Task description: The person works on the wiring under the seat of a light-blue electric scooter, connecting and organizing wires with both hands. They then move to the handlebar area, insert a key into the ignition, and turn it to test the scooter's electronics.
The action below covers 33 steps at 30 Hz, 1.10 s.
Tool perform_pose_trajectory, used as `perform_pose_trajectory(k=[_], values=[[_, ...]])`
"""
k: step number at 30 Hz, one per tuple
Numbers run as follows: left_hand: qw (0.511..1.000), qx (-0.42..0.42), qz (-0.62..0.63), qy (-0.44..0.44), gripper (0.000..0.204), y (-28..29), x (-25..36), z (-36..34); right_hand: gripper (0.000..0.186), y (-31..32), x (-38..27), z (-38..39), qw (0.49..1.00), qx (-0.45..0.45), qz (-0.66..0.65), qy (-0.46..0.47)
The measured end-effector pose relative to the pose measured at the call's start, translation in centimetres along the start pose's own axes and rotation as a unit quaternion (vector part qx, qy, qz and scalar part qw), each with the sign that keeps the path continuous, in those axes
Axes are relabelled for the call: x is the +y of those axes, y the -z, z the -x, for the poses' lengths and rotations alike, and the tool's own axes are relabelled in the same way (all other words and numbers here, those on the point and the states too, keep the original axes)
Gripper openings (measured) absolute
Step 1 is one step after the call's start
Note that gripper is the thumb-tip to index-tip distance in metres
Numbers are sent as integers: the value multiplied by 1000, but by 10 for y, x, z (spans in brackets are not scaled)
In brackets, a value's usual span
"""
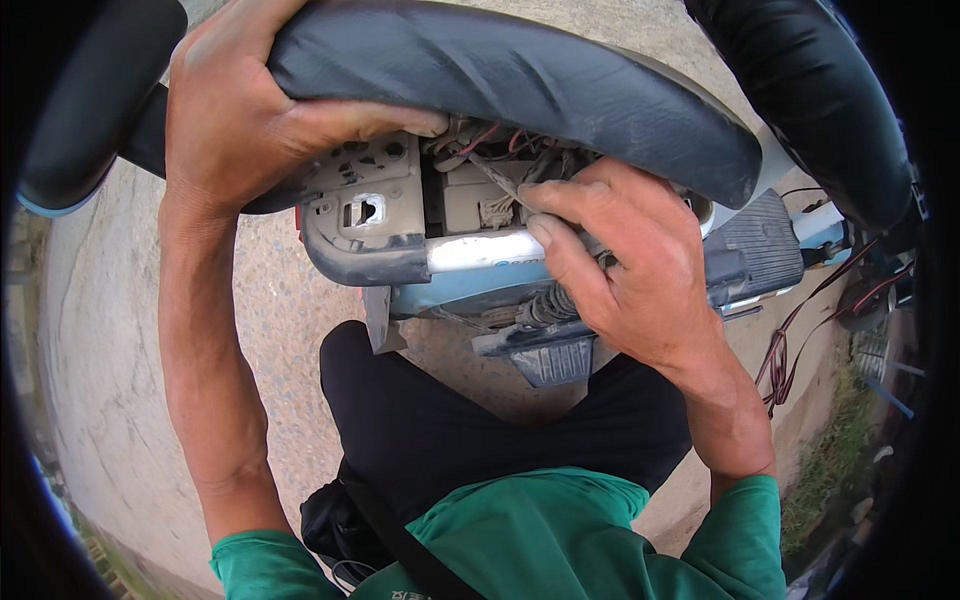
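My left hand (225, 125) is closed round the left end of a creased black scooter seat (500, 70), its thumb stretched along the lower edge. The seat is tilted up over an opening in the dusty scooter body. Inside the opening, my right hand (645, 270) pinches a grey sheathed wire (495, 180) between thumb and forefinger. Below that wire sits a pale plug connector (497, 212). Thin red wires (485, 137) run under the seat, partly hidden by it. Left of the opening is a metal latch plate (365, 210) with a slot.
A black padded backrest (90, 100) stands at far left, and another black pad (815, 100) at upper right. A footrest (550, 362) and coil spring (548, 306) stick out towards my knees. Dark red cables (780, 360) hang at right, near grass (830, 445).
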State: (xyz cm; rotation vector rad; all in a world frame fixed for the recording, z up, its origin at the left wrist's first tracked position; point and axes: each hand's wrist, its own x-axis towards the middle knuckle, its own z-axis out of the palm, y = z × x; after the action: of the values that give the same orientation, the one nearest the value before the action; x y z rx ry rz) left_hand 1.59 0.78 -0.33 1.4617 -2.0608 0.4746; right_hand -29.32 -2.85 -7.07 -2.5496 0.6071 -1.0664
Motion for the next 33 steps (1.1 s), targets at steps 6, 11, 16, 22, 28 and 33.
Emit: perform_pose_trajectory(k=[6, 11, 16, 22, 28, 33], values=[[1000, 0, -13, 3, 84, -4, -3, 4, 28, 15, 7, 10, 999, -35, -18, 17], [991, 108, -27, -69, 73, -13, 13, -11, 29, 11, 12, 4, 998, 8, 25, 51], [993, 101, 1, -52, 73, -10, 14, -12, 32, 10, 6, 2, 995, -56, 79, 37], [995, 88, 29, -31, 73, -8, 16, -13, 47, 1, 7, 8, 989, -60, 132, -15], [993, 103, 5, -60, 73, -11, 11, -12, 51, 6, 4, 11, 980, -71, 179, -38], [995, 81, 64, -16, 73, -11, 3, -13, 49, 9, 3, 6, 983, -86, 151, -61]])
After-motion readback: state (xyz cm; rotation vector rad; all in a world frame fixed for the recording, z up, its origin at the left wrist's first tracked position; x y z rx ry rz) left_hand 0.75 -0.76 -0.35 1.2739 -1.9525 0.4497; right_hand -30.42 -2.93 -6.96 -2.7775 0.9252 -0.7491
